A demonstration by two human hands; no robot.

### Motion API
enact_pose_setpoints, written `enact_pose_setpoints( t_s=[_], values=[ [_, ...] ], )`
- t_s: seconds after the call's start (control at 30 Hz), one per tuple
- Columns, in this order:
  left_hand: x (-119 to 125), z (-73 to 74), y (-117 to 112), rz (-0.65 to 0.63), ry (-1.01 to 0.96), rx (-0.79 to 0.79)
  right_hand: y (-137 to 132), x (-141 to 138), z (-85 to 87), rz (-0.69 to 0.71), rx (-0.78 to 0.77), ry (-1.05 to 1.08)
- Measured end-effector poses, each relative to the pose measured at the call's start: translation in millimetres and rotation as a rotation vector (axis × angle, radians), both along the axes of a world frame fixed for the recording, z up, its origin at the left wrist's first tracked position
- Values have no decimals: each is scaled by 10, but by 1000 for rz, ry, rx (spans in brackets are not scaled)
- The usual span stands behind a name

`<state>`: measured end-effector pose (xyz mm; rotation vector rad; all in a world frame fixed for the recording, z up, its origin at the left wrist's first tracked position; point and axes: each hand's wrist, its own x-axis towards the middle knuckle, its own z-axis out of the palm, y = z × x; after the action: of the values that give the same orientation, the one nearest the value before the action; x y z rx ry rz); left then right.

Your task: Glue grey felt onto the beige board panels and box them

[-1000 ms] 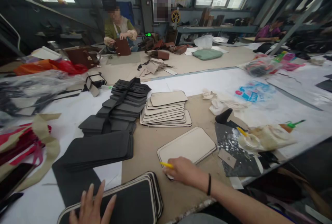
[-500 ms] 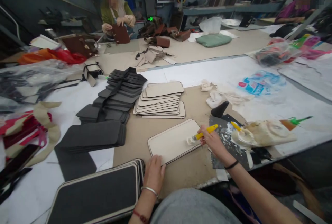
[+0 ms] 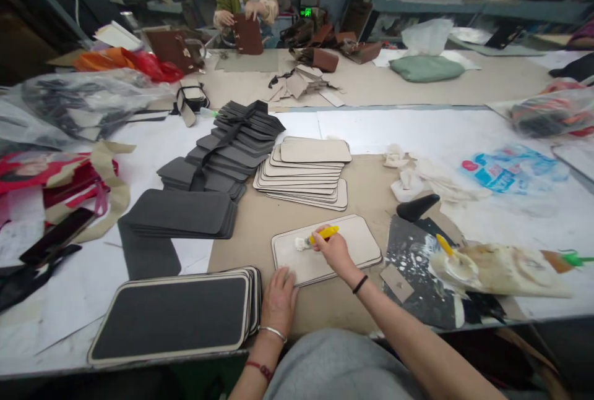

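Note:
My right hand (image 3: pixel 333 251) grips a yellow-handled brush (image 3: pixel 330 232). Its white-coated bristles touch the left part of a cream rounded panel (image 3: pixel 351 245) with a dark edge. This panel lies on at least one more like it. My left hand (image 3: pixel 279 300) is spread at the near left edge of the panel, fingertips on it. Beyond lies a fanned stack of cream panels (image 3: pixel 306 172). To the left of my left hand is a stack of black panels with cream borders (image 3: pixel 179 313), and further back lie dark grey sheets (image 3: pixel 183 211).
At right, a white-smeared dark board (image 3: pixel 413 270) bears a tub of white paste (image 3: pixel 459 267) with another yellow handle in it. Behind are crumpled tissues (image 3: pixel 408 183) and a blue-printed plastic bag (image 3: pixel 505 168). Across the table a person (image 3: pixel 245 4) holds a brown leather piece.
The brush in my right hand has moved from the panel's right end to its left part. My left hand stays at the near edge. The camera view has shifted.

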<state>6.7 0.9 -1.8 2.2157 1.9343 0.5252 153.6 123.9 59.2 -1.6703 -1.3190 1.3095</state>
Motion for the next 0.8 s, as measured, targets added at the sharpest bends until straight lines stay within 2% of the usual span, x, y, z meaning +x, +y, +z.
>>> enact_pose_setpoints(
  t_s=[0.2,0.33,0.47,0.6,0.7,0.8],
  values=[
    [-15,-23,5,-16,-22,2,266,1004,82,-158,59,-429],
    [-13,-17,14,-21,-22,13,261,1329,180,-217,59,-584],
    [-19,-15,16,-29,-44,10,99,1300,250,-174,213,-703],
    [-39,-38,16,-25,-65,8,-139,962,264,-37,404,-685],
    [-58,-67,14,-35,-61,35,-325,684,293,11,344,-525],
    [-79,-99,11,-61,-38,89,-470,675,419,-63,210,-345]
  ],
)
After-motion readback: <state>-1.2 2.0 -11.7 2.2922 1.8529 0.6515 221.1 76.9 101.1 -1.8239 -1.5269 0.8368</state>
